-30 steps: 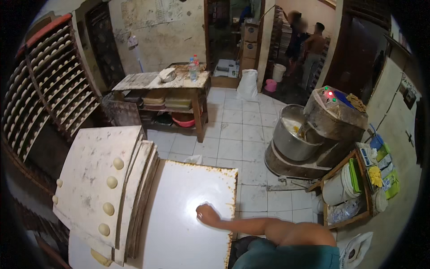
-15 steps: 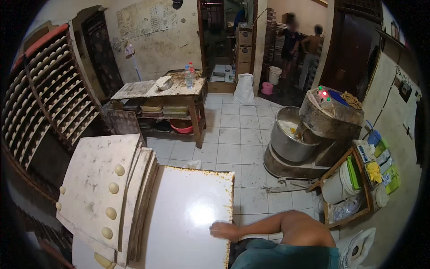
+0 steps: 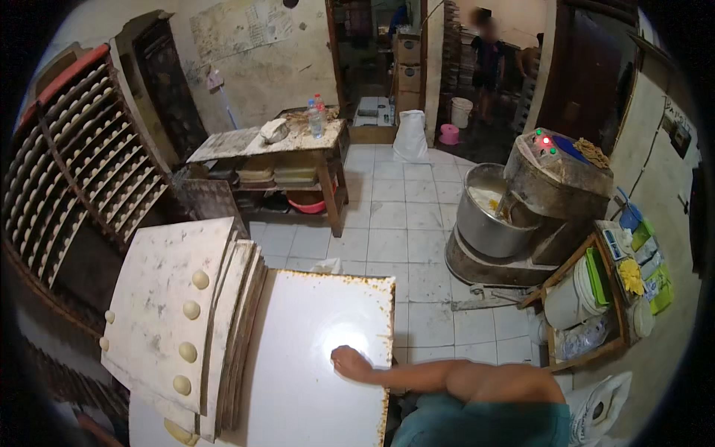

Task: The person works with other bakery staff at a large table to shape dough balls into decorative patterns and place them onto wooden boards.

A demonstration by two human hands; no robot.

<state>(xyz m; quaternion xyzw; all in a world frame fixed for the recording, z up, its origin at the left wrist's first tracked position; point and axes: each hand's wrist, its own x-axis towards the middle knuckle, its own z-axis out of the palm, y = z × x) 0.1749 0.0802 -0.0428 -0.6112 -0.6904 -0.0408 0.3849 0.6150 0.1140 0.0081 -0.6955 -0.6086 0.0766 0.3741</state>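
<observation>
My right arm reaches in from the lower right, below a teal sleeve (image 3: pixel 484 425). At its end my right hand (image 3: pixel 351 363) rests on or just over a white tabletop (image 3: pixel 298 335), its fingers curled closed; anything inside them is hidden. Yellow-brown crumbs line the table's far and right edges. Left of the hand, a stack of pale wooden boards (image 3: pixel 160 261) leans on the table. Several round dough balls (image 3: pixel 191 310) sit on the top board. Under the stack's near end a piece of dough (image 3: pixel 179 432) pokes out. My left hand does not show.
A tall rack (image 3: pixel 82 156) of dough balls stands at left. Beyond the tabletop are a floury wooden table (image 3: pixel 231 145), a white sack (image 3: pixel 412 134) and a dough mixer with a steel bowl (image 3: pixel 488 231). A wooden shelf (image 3: pixel 596 350) holds buckets at right. A person (image 3: pixel 488 59) stands far back.
My right hand has moved left and a little farther over the tabletop, and its fingers look more tightly curled. The view has shifted slightly. One person at the back is now mostly behind the doorframe.
</observation>
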